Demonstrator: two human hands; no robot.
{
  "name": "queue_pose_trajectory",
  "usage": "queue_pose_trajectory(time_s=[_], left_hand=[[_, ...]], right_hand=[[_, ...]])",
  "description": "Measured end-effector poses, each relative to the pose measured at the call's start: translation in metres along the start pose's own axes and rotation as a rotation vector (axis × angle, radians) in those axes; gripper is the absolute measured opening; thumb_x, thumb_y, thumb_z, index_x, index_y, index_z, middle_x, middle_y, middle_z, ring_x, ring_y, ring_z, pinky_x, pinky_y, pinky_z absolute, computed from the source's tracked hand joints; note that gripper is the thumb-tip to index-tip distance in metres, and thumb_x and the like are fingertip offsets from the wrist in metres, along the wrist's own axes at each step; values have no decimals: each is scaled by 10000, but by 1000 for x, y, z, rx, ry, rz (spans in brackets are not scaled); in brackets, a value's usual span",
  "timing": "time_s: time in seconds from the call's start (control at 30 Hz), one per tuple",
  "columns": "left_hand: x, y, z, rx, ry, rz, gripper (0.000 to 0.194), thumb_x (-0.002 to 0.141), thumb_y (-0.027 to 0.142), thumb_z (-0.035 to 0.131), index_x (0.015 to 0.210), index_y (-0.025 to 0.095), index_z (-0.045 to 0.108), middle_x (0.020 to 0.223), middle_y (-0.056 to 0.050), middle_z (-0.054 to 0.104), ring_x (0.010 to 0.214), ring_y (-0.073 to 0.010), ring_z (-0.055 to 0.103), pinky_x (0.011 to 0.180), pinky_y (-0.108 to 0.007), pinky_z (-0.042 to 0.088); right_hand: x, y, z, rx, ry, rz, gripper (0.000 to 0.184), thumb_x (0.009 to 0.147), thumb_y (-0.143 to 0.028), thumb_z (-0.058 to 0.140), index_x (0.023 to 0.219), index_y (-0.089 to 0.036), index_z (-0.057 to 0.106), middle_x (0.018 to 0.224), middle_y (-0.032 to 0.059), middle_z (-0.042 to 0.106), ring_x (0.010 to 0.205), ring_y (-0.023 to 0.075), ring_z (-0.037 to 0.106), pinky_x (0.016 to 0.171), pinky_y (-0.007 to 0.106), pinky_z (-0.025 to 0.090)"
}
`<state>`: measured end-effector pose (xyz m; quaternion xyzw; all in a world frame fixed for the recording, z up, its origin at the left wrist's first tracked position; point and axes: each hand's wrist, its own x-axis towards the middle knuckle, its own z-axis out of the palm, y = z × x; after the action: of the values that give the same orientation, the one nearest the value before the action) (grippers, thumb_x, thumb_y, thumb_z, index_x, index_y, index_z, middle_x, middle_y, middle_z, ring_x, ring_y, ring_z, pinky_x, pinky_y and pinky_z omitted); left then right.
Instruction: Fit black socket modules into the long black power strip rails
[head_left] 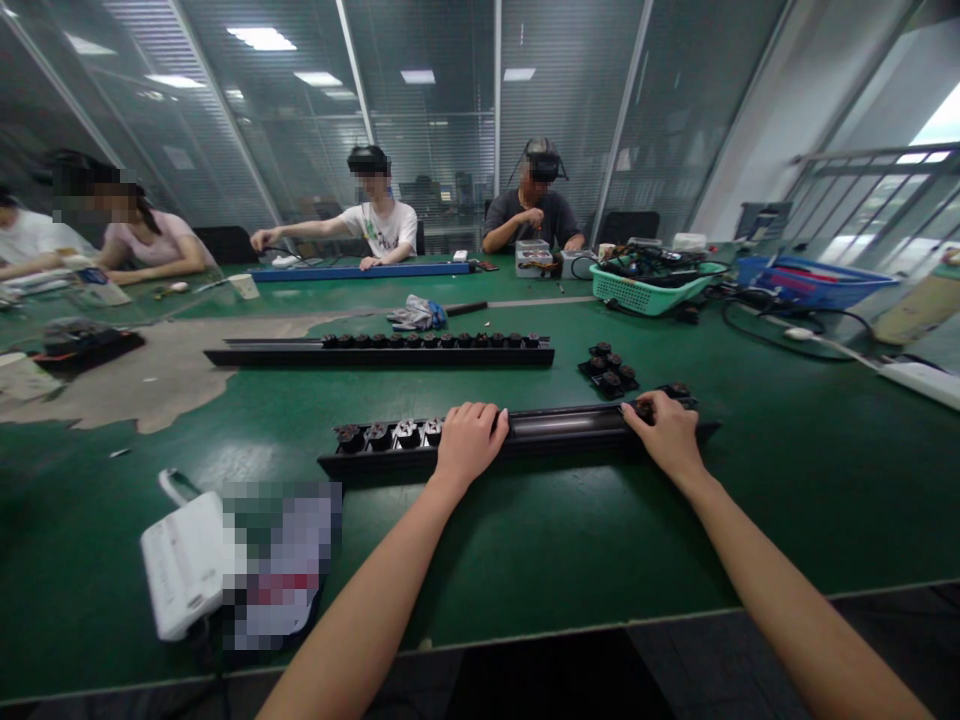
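Note:
A long black channel-shaped rail [566, 425] lies across the table in front of me. Several small black square modules with round tops [379, 436] sit in its left part, while a smooth bare stretch shows between my hands. My left hand [469, 445] is closed over the rail just right of these modules, its fingers bent over the far side; what lies under the palm is hidden. At the right part of the rail, my right hand [667, 435] has thumb and fingers closed around a small black module [643, 409], partly covered by the fingers. Another module [679, 391] shows beyond that hand.
Loose modules [611, 370] lie behind the rail. Farther back is a second rail [382, 355] with a row of modules, then gloves [416, 314], a green basket [649, 295] and a blue basket [817, 287]. A white box [191, 565] lies front left. Several people sit opposite.

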<state>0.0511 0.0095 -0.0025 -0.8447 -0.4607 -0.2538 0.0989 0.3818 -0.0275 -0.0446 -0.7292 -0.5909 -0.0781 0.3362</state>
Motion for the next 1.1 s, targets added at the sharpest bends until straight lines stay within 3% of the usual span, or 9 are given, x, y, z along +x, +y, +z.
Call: queue_pose_trajectory(time_s=[0.63, 1.1], left_hand=[[1, 0, 1, 24, 8, 4, 355, 1020, 355, 355, 897, 186, 642, 917, -71, 696, 873, -218, 591, 762, -348, 374], [0, -1, 2, 15, 21, 5, 350, 1019, 355, 365, 889, 188, 644, 914, -72, 693, 881, -217, 589, 764, -345, 377]], right_hand=[[0, 2, 2, -41, 37, -61, 474, 864, -641, 483, 962, -183, 554, 931, 116, 656, 872, 275, 582, 853, 413, 335], [-2, -7, -5, -136, 18, -98, 331, 893, -492, 470, 937, -178, 565, 937, 113, 661, 910, 277, 579, 840, 410, 313]])
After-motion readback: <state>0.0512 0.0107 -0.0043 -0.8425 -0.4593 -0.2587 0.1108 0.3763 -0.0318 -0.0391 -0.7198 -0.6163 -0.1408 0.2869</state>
